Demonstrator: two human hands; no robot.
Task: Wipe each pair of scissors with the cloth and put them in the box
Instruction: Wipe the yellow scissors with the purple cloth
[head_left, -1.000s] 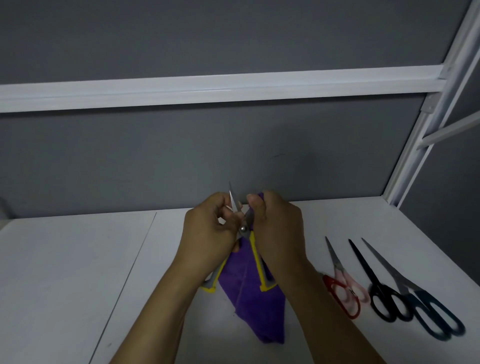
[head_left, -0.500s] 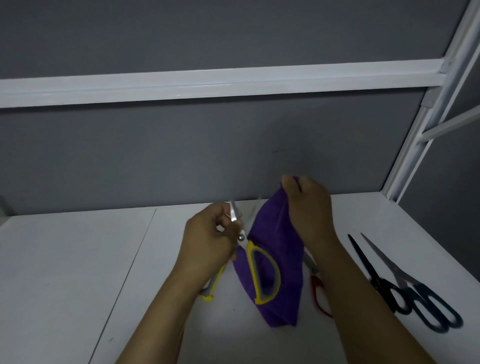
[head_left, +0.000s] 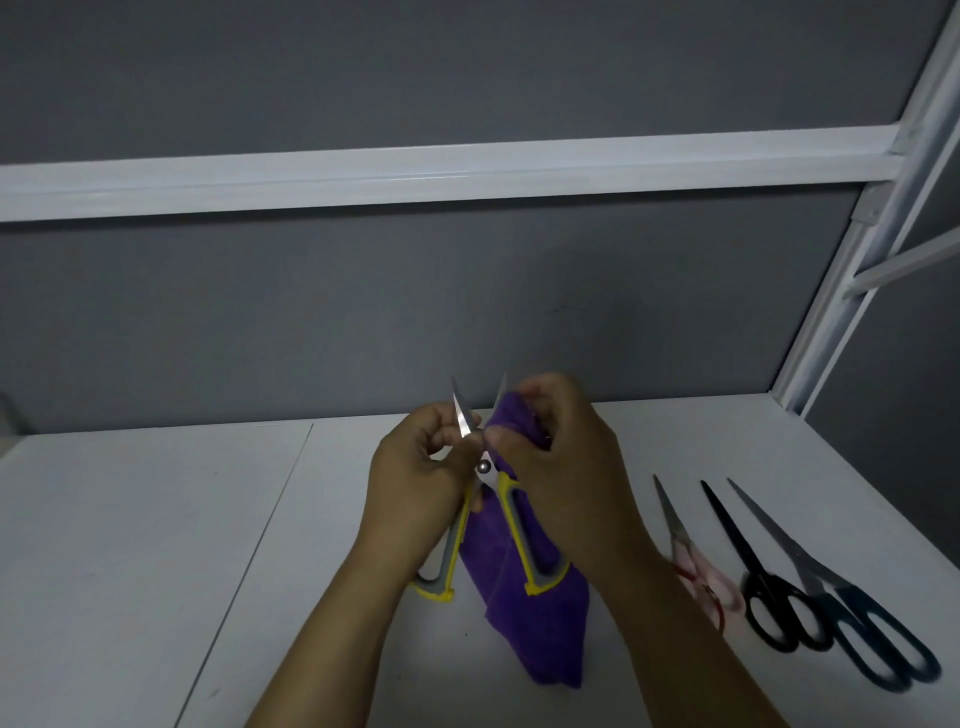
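Observation:
Yellow-and-grey scissors (head_left: 524, 540) are held upright above the white table (head_left: 130, 545), blades spread apart and pointing up. My left hand (head_left: 415, 493) grips the left blade near the pivot. My right hand (head_left: 561, 478) pinches a purple cloth (head_left: 535, 623) around the right blade; the rest of the cloth hangs down behind the handles. On the table to the right lie red-handled scissors (head_left: 696, 566), black scissors (head_left: 763, 587) and dark blue scissors (head_left: 852, 629), side by side. No box is in view.
A grey wall with a white rail (head_left: 415, 176) stands behind the table. A white frame post (head_left: 852, 249) rises at the right rear corner. A seam (head_left: 260, 545) runs across the tabletop on the left.
My right hand, which had pulled the cloth up and off to the right, has come back to the scissors and now pinches the cloth around the right blade. My left hand stayed put.

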